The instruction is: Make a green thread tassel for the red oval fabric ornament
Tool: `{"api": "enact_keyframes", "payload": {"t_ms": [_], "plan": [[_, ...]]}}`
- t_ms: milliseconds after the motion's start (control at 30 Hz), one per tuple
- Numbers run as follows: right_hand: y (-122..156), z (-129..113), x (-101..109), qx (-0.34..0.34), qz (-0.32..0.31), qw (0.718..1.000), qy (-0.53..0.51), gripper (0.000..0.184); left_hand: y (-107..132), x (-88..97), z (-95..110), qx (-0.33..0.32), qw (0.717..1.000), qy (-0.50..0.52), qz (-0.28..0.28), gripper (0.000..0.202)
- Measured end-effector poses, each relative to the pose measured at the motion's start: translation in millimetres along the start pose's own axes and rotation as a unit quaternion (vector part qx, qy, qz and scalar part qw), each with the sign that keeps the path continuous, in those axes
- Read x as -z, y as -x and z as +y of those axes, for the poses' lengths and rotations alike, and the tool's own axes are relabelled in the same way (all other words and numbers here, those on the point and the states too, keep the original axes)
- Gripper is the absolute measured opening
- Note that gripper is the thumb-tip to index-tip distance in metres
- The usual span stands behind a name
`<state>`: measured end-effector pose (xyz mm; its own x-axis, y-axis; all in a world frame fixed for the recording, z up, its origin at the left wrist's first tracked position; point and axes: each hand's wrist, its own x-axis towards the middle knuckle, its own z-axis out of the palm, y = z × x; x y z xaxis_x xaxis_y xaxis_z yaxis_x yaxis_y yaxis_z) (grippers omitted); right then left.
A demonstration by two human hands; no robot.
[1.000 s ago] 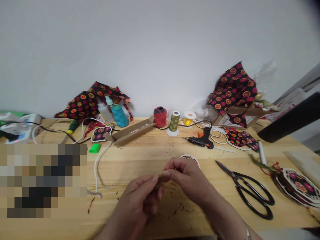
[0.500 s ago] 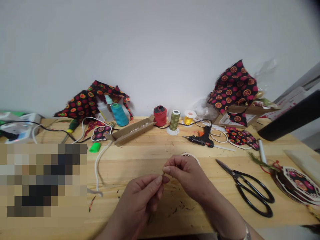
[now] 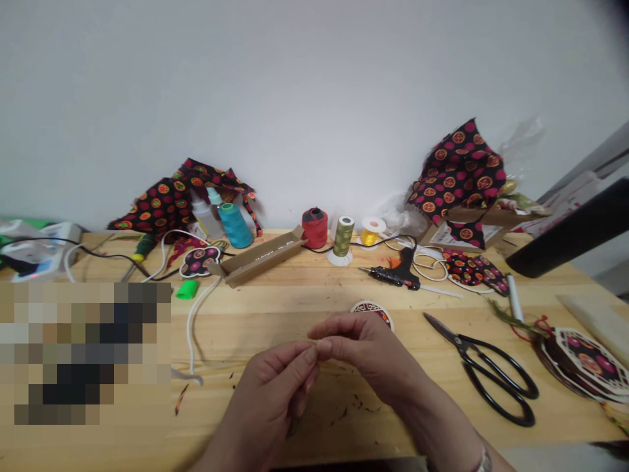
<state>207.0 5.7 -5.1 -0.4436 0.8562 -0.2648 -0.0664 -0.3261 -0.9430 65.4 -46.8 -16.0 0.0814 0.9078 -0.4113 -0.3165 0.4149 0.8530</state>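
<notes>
My left hand (image 3: 275, 387) and my right hand (image 3: 366, 344) meet over the middle of the table, fingertips touching. Each is closed in a pinch between thumb and index finger. A thin yellowish strand (image 3: 316, 341), like a bit of thread, shows faintly where the fingertips meet; most of it is hidden by the fingers. Just behind my right hand lies a round ornament (image 3: 372, 308) with a pale cut-out rim and dark red inside, partly covered by that hand. Black-handled scissors (image 3: 484, 367) rest to the right of my right forearm.
At the back stand teal (image 3: 236, 226), red (image 3: 314, 228), olive (image 3: 344, 237) and yellow (image 3: 372, 231) thread spools, beside a long cardboard box (image 3: 263, 257). A glue gun (image 3: 398, 270) lies right of centre. Patterned fabric (image 3: 462, 164) and layered ornaments (image 3: 587, 360) are at the right.
My right hand has moved slightly left and down, its fingertips now against the left hand's. More of the round ornament shows behind it. My left hand has barely shifted.
</notes>
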Motion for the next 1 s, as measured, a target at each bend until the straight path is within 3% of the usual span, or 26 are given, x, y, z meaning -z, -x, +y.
{"api": "enact_keyframes", "payload": {"t_ms": [67,400,600,1000], "plan": [[0.2,-0.8,-2.6,0.008,0.007,1.0,-0.004,0.004,0.8,-0.1,-0.1,0.009,1.0,-0.002,-0.003,0.027],[2.3,-2.7,-2.4,0.087,0.054,0.991,0.083,0.011,3.3,-2.7,3.3,0.031,0.993,0.104,-0.035,0.018],[1.1,-9.6,5.9,0.128,0.09,0.975,0.156,0.012,-0.4,-4.1,2.2,0.015,0.997,0.079,-0.013,0.015],[-2.6,-18.0,3.5,0.138,0.084,0.975,0.153,0.011,-0.8,-9.5,7.4,-0.011,1.0,0.02,-0.013,0.018]]}}
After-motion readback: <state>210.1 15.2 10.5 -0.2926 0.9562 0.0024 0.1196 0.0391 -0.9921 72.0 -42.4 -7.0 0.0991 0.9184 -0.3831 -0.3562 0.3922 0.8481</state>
